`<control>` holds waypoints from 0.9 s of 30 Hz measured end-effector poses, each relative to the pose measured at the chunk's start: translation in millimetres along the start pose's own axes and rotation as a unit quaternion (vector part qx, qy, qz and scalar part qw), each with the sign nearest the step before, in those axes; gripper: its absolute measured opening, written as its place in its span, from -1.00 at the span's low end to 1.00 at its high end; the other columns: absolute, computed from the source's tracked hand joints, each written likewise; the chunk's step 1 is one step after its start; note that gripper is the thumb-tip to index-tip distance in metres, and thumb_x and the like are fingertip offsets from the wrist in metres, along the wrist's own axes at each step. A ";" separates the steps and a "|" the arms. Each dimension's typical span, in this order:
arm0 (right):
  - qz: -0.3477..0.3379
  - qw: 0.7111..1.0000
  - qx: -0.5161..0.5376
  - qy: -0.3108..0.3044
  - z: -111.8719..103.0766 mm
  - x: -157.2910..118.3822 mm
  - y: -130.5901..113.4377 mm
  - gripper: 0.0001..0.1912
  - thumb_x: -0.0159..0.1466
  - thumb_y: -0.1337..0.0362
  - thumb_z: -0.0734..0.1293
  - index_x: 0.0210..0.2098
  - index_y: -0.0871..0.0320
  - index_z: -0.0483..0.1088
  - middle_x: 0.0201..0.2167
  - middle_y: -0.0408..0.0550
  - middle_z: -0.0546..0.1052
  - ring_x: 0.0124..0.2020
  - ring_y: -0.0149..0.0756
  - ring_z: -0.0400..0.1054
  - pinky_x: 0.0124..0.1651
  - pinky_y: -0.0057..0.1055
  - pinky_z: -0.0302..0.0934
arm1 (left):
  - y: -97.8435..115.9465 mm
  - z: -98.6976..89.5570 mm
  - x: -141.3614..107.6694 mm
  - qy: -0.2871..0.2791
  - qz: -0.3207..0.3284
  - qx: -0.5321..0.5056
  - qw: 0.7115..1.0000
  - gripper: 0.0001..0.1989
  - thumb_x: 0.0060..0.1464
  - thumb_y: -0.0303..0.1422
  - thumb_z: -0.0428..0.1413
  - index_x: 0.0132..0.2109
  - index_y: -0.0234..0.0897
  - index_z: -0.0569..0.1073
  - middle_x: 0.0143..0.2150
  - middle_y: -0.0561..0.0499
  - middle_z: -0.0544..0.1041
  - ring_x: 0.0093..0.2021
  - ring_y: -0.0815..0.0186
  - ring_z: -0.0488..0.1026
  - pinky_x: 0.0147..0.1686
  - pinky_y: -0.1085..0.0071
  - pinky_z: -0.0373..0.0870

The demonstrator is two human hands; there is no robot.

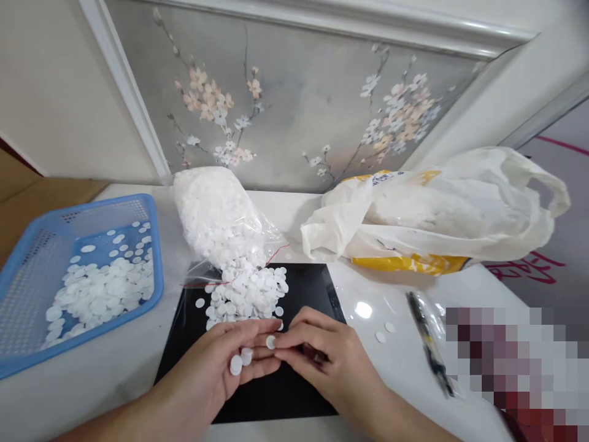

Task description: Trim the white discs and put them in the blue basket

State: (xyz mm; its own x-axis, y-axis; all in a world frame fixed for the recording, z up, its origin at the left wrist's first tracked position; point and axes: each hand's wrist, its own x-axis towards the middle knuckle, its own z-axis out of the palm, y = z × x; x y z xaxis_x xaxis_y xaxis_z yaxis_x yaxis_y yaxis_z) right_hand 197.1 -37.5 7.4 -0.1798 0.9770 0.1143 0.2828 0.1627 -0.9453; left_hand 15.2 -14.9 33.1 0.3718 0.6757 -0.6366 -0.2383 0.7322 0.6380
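My left hand [218, 356] is palm up with its fingers stretched out, cupping a few small white discs [236, 364]. Between the thumb and forefinger of my right hand [329, 347] a single white disc [270, 342] is pinched, just over the left fingers. Both hands are above the front part of a black board [280, 396]. A loose pile of the same discs [251, 288] lies just beyond my fingers, spilling from the mouth of a clear plastic bag [211, 209] full of them. A red string [278, 252] lies by the bag's mouth.
A blue basket [159, 258] with many discs inside stands at the left. To the back right lies a white and yellow carrier bag [460, 215]. Two discs [380, 337] and a black pen [427, 337] lie on the white table [368, 380]. A blurred-out patch covers the lower right.
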 end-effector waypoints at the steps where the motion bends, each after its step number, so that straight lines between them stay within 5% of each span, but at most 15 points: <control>1: -0.032 0.999 -0.021 -0.006 -1.5 -0.5 0.4 -0.89 0.22 0.32 0.36 -0.35 0.15 0.57 -0.43 -0.08 0.45 -0.52 -0.43 0.31 -0.50 -0.50 0.17 | -0.2 -0.2 -0.1 0.004 0.003 -0.004 1.000 -0.80 0.10 -0.36 0.18 -0.18 -0.37 0.62 -0.17 -0.15 0.64 -0.04 0.12 0.53 0.02 0.23 0.50; 8: -0.013 0.990 -0.118 0.074 -15.6 6.7 7.2 -0.85 0.29 0.33 0.29 -0.32 0.12 0.52 -0.43 -0.10 0.48 -0.49 -0.36 0.35 -0.45 -0.47 0.24 | 5.1 -4.1 0.8 -0.028 0.020 0.015 0.999 -0.72 0.16 -0.28 0.13 -0.10 -0.39 0.58 -0.13 -0.19 0.62 -0.04 0.14 0.53 -0.03 0.30 0.49; 11: 0.001 0.991 -0.127 0.028 -12.7 6.7 9.8 -0.83 0.29 0.38 0.27 -0.31 0.09 0.51 -0.39 -0.11 0.48 -0.43 -0.34 0.40 -0.40 -0.47 0.28 | 16.3 -11.9 4.0 0.006 0.076 0.043 0.996 -0.81 0.16 -0.30 0.14 -0.17 -0.32 0.55 -0.41 0.03 0.52 -0.41 0.45 0.44 -0.45 0.61 0.37; 13: 0.005 0.990 -0.139 -0.011 -7.0 5.4 11.8 -0.84 0.28 0.40 0.29 -0.30 0.07 0.51 -0.37 -0.12 0.47 -0.45 -0.37 0.40 -0.41 -0.49 0.28 | 24.6 -18.1 5.4 0.023 0.103 0.057 0.993 -0.86 0.17 -0.31 0.13 -0.26 -0.29 0.51 -0.62 0.21 0.23 -0.63 0.55 0.10 -0.65 0.64 0.07; 15: -0.005 0.986 -0.161 -0.046 -0.6 4.1 14.0 -0.86 0.24 0.42 0.34 -0.27 0.09 0.52 -0.35 -0.13 0.46 -0.52 -0.42 0.37 -0.44 -0.50 0.28 | 30.7 -22.6 5.7 0.017 0.104 0.083 0.991 -0.84 0.20 -0.28 0.08 -0.26 -0.26 0.47 -0.64 0.26 0.05 -0.64 0.52 -0.09 -0.66 0.59 -0.06; 19: -0.063 0.973 -0.214 -0.067 6.7 3.5 19.0 -0.84 0.23 0.46 0.35 -0.24 0.13 0.53 -0.35 -0.09 0.48 -0.53 -0.40 0.40 -0.42 -0.48 0.31 | 30.9 -22.0 4.8 -0.017 0.086 0.221 0.971 -0.79 0.26 -0.22 -0.06 -0.16 -0.19 0.42 -0.58 0.21 0.16 -0.58 0.44 -0.01 -0.58 0.52 -0.04; 22: -0.076 0.975 -0.201 -0.052 4.8 4.1 21.5 -0.80 0.26 0.47 0.30 -0.26 0.11 0.54 -0.37 -0.08 0.51 -0.44 -0.36 0.46 -0.34 -0.47 0.34 | 23.7 -17.4 4.3 0.002 0.137 0.414 0.900 -0.81 0.22 -0.23 -0.04 -0.23 -0.17 0.42 -0.59 0.22 0.10 -0.56 0.41 0.04 -0.54 0.49 -0.02; 27: -0.010 0.990 -0.136 -0.044 -3.5 5.8 17.4 -0.82 0.19 0.49 0.34 -0.45 0.12 0.49 -0.42 -0.13 0.50 -0.43 -0.36 0.45 -0.33 -0.48 0.32 | 10.3 -14.6 4.3 0.080 0.274 0.692 0.664 -0.93 0.12 -0.35 0.07 -0.30 -0.12 0.45 -0.60 0.21 0.29 -0.59 0.39 0.20 -0.51 0.46 0.00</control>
State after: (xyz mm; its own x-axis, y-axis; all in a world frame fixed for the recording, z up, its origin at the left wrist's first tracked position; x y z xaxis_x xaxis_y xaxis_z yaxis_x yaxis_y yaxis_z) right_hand 204.3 -28.5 -7.3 -0.2657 0.9595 0.0940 0.5196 0.2246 -0.8243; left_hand 1.3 -3.2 30.6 0.4435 0.8891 -0.1132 0.7941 -0.3312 0.5096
